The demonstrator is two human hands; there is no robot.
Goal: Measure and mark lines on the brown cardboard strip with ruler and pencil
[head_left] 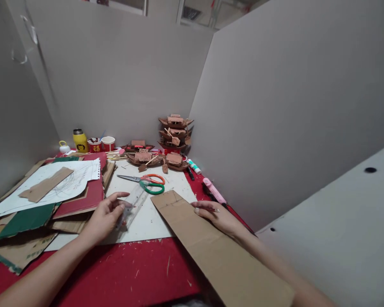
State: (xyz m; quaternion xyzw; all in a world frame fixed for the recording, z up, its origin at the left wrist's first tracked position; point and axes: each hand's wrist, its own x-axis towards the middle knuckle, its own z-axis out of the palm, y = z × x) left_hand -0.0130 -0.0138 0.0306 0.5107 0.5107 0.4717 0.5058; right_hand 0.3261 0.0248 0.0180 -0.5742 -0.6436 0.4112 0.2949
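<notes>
My left hand [106, 216] has its fingers closed on a clear plastic ruler [137, 204], which is tilted above the white board. Against the right edge of a long brown cardboard strip [196, 243] lies my right hand [219, 218], its fingers curled. A slim pen-like thing [216, 210] shows between those fingers, too small to name surely. Pencil lines [173, 200] mark the strip's far end, and its near end runs out of view at the bottom. Beyond the ruler are scissors [152, 183] with one orange and one green handle.
Cardboard pieces and paper [59, 187] pile up at left. Several brown model boats [175, 132] stand at the back, some stacked. A yellow bottle [80, 140] and red cups [108, 144] are back left. A pink tool [213, 190] lies by the right-hand partition [275, 106].
</notes>
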